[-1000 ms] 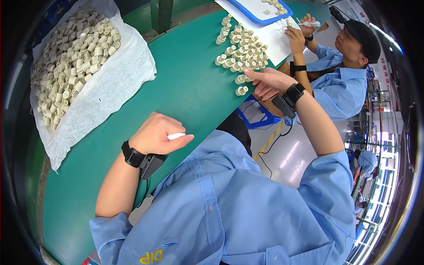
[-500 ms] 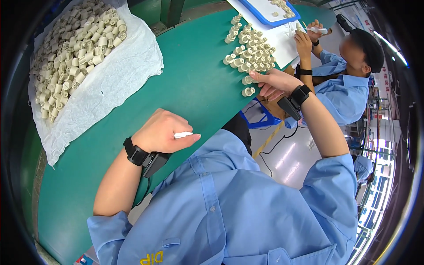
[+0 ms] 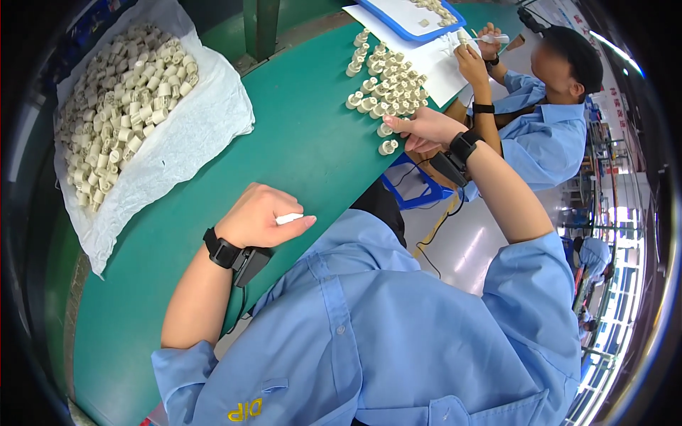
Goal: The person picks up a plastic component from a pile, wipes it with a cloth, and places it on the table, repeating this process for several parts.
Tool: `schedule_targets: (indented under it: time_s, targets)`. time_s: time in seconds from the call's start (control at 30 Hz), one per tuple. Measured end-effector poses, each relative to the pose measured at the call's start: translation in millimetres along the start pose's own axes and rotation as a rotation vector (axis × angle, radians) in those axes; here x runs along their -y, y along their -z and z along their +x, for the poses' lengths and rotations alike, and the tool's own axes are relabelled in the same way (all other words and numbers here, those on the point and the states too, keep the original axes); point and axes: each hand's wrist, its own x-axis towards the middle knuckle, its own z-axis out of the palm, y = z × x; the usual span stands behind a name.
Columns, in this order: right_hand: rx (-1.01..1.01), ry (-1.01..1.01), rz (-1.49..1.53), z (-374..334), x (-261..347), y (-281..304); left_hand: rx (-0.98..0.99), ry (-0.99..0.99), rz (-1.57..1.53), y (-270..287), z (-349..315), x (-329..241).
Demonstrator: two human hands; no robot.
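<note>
My left hand (image 3: pixel 257 216) is closed in a fist above the green table. A small white piece (image 3: pixel 288 219) sticks out between its thumb and curled fingers; the rest is hidden in the palm. My right hand (image 3: pixel 430 129) is over the table's near edge, thumb stretched out and fingers loosely extended, with nothing seen in its grip. Its thumb tip is at a cream cylindrical part (image 3: pixel 384 130), and whether they touch is unclear. One more cream part (image 3: pixel 388 147) stands just nearer to me. Beyond the hand, a cluster of similar upright parts (image 3: pixel 387 89) stands in rough rows.
A large heap of cream parts (image 3: pixel 128 106) lies on a white sheet (image 3: pixel 206 121) on the green table (image 3: pixel 298 135). At the far right, a blue-rimmed tray (image 3: pixel 405 30) rests on white paper (image 3: pixel 444 71). A co-worker (image 3: pixel 547 121) in blue holds small items there. A blue stool (image 3: pixel 419 192) stands below the table edge.
The whole view has shifted slightly, moving the parts and co-worker left in the picture. My right hand remains beside the front parts; my left fist still holds the white piece.
</note>
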Motion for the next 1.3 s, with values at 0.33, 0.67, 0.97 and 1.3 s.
schedule_targets:
  time_s: [0.33, 0.67, 0.97, 1.3]
  targets:
    - [-0.302, 0.048, 0.061, -46.8, 2.5, -21.3, 0.002, 0.03, -0.012, 0.2, 0.3, -2.0]
    - [-0.862, 0.662, -0.213, -48.2, -7.9, -79.8, 0.011, 0.032, 0.015, 1.6, 3.0, -4.7]
    - [-0.913, 0.657, -0.245, -31.7, -2.5, -85.5, 0.037, 0.057, 0.026, 1.0, 1.8, 0.9]
    - [-0.933, 0.675, -0.172, -17.3, -6.5, -93.6, 0.007, 0.014, -0.02, 0.2, 3.3, -1.1]
